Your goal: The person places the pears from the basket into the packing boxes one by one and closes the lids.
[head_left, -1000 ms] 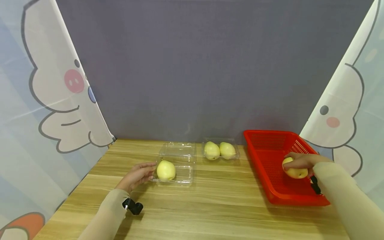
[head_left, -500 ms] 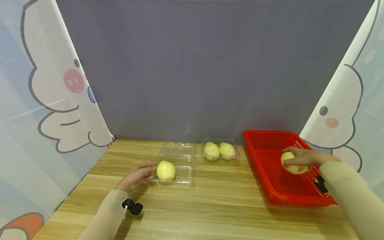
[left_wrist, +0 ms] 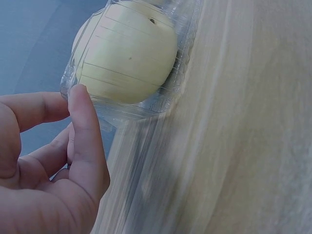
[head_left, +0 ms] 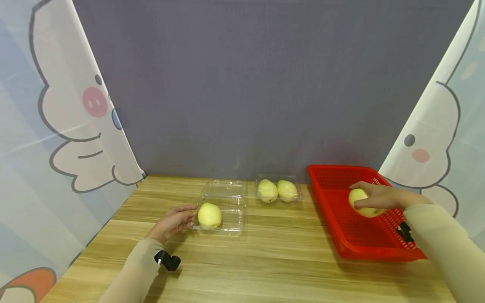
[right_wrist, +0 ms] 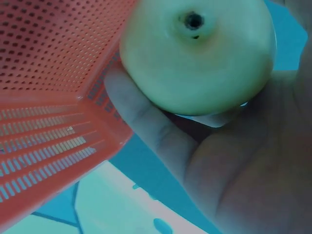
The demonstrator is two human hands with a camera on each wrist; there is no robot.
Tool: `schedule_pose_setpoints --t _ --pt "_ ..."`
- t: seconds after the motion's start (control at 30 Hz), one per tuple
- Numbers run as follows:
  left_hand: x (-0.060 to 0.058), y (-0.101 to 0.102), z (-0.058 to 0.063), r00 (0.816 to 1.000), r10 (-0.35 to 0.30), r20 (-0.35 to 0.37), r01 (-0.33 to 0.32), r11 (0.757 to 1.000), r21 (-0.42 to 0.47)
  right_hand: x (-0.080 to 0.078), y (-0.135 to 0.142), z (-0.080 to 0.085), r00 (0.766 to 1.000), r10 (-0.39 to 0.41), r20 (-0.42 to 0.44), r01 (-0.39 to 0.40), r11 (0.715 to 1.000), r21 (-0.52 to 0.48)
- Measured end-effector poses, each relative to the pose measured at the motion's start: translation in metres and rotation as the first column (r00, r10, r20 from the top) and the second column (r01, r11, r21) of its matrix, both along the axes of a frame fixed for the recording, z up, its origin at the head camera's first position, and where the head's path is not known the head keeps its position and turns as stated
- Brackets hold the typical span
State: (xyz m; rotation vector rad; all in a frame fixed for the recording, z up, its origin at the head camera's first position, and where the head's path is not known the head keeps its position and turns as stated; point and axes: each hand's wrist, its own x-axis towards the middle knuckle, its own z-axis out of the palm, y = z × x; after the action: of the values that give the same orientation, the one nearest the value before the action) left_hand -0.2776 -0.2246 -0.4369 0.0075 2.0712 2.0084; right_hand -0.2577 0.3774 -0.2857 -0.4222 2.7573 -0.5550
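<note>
Over the red plastic basket [head_left: 342, 248], my right hand [head_left: 382, 197] grips a yellow-green pear [head_left: 365, 206]. The right wrist view shows the dark blossom end of this pear [right_wrist: 195, 73], with the thumb and fingers around its sides. My left hand [head_left: 176, 221] pinches the left rim of an open clear plastic container [head_left: 233, 216] between thumb and fingertip, plain in the left wrist view. One pear [head_left: 209, 215] lies in the left side of that container. Its hinged lid [head_left: 225, 188] is folded back, away from me.
Behind and to the right, a second clear container [head_left: 280, 177] holds two pears [head_left: 267, 191]. The wooden table [head_left: 242, 269] ends at a grey backdrop [head_left: 235, 92]. Printed curtains [head_left: 75, 109] stand on both sides.
My right hand has risen a little and shifted left with the pear, still over the basket. The left hand and the containers look unmoved.
</note>
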Motion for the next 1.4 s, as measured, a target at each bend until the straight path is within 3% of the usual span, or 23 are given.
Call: schedule_pose_setpoints --t 0.2,0.4,0.73,1.13,1.4 --pt "0.001 0.0 0.0 1.0 -0.004 0.001 0.004 1.0 0.011 -0.002 -0.015 0.0 0.999 0.045 -0.021 -0.047 0.997 -0.058" --pt "0.001 0.001 0.001 1.0 -0.001 0.005 0.001 1.0 0.0 -0.002 -0.034 0.005 0.993 0.073 -0.091 -0.074 0.997 -0.008" --pt "0.001 0.0 -0.001 1.0 -0.016 0.001 0.016 1.0 -0.005 0.0 -0.065 0.012 0.985 0.113 -0.128 -0.107 0.993 0.049" --pt "-0.001 0.0 -0.002 1.0 -0.007 -0.002 0.007 1.0 -0.008 0.006 -0.095 0.02 0.981 0.161 -0.11 -0.156 0.987 0.048" --pt "0.001 0.002 -0.001 1.0 -0.003 -0.005 0.003 1.0 -0.01 0.001 -0.111 0.015 0.976 0.194 -0.098 -0.194 0.981 0.015"
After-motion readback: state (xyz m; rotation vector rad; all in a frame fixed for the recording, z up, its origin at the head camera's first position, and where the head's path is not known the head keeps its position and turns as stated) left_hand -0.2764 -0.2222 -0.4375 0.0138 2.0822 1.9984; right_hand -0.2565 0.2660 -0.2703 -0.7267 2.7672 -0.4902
